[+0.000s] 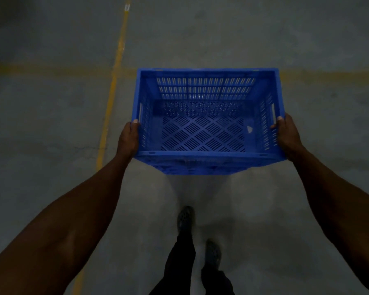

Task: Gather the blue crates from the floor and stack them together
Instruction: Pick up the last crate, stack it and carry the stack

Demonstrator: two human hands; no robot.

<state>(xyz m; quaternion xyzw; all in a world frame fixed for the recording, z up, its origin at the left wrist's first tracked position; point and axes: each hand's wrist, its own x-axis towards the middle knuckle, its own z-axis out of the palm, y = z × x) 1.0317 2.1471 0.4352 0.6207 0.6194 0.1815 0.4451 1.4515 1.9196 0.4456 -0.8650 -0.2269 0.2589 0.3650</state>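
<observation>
Blue crate [207, 116] held off the floor, left hand [128, 138] and right hand [287, 135] gripping its side rims, fingers seemingly curled under.

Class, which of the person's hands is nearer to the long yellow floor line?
Left. The left hand grips the blue crate on the side towards the yellow line; the right hand grips the opposite side.

Blue crate [207, 126] between both gripping hands [128, 136] above floor [51, 124]

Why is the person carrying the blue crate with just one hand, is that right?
Not quite. The head view shows both hands carrying it: the left hand grips the left side of the blue crate and the right hand grips the right side. It is blue, and held off the floor.
</observation>
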